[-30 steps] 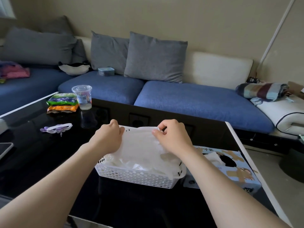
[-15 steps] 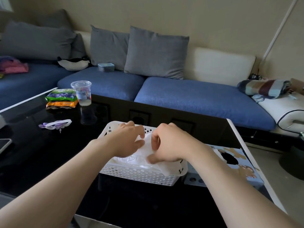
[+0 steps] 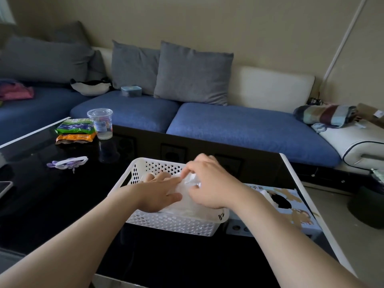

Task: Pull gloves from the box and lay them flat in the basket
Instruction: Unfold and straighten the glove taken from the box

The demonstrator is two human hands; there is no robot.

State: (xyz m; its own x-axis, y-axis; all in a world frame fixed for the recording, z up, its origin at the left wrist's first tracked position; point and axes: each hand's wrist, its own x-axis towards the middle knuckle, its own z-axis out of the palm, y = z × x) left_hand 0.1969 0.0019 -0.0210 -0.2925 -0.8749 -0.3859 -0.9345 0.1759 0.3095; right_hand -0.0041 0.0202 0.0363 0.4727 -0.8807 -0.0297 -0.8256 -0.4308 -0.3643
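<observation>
- The thin, translucent plastic glove (image 3: 185, 205) lies inside the white perforated plastic basket (image 3: 170, 224), on top of what looks like more of the same pale film. Its far end is bunched and crinkled, so it isn't flat yet.
- The left hand (image 3: 158, 194) has its fingers straight and spread, palm down, pressing the glove into the middle of the basket. It grips nothing.
- The right hand (image 3: 209, 183) has its fingers curled, pinching the crinkled end of the film at the far right side.
- First worry is cling: film this light probably sticks to skin. If that left palm lifts straight up, the glove may rise with it and all the smoothing is lost.
- Second is pinch against press. If the right hand tugs too hard, the film could stretch or tear, or slip from under the palm and fold over itself.
- At the near right corner, film drapes over the basket's rim beneath the right wrist. A brush from that wrist could drag it out onto the glossy black glass table (image 3: 52, 204).
- The basket looks light and the glass looks slick. A sideways shove from either hand could send it skating into the light blue printed cardboard box (image 3: 299, 213) just beside it.
- At that box, a white tuft pokes from the dark oval opening. A hasty grab there may pull out several gloves in a clump.
- The clear lidded plastic cup (image 3: 100, 123) stands well apart at the far left, so I judge it out of danger.
</observation>
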